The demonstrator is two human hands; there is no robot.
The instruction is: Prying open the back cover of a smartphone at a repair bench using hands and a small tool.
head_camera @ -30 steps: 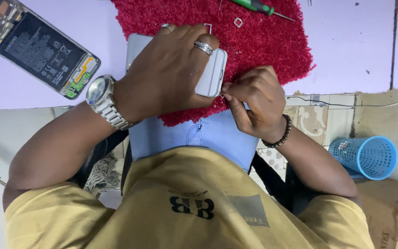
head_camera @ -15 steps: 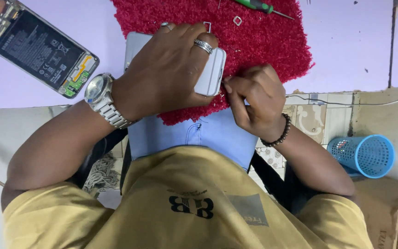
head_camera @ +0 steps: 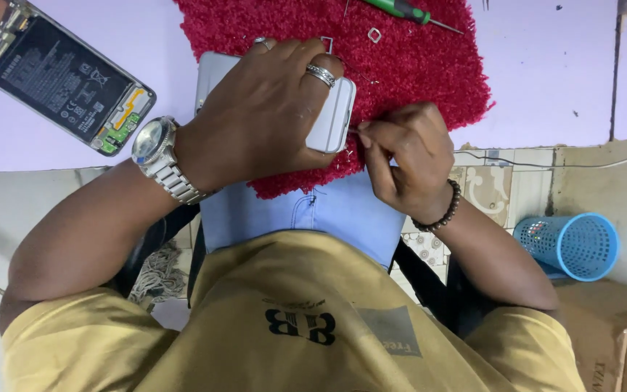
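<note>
Fingers [head_camera: 306, 69] of left hand [head_camera: 263, 116] spread wide, pressed flat over silver phone [head_camera: 332, 120], pinning it on red mat [head_camera: 415, 72]. Right hand [head_camera: 404, 163] at phone's right edge, on mat's lower edge; fingertips [head_camera: 366, 134] pinched narrow on thin tool, tip touching phone side. Green screwdriver [head_camera: 400, 9] at mat's far edge, well apart from both hands. Opened phone [head_camera: 56, 76], battery exposed, left of mat on pale table [head_camera: 546, 80]. Blue basket [head_camera: 567, 247] below and right of mat, on floor.
</note>
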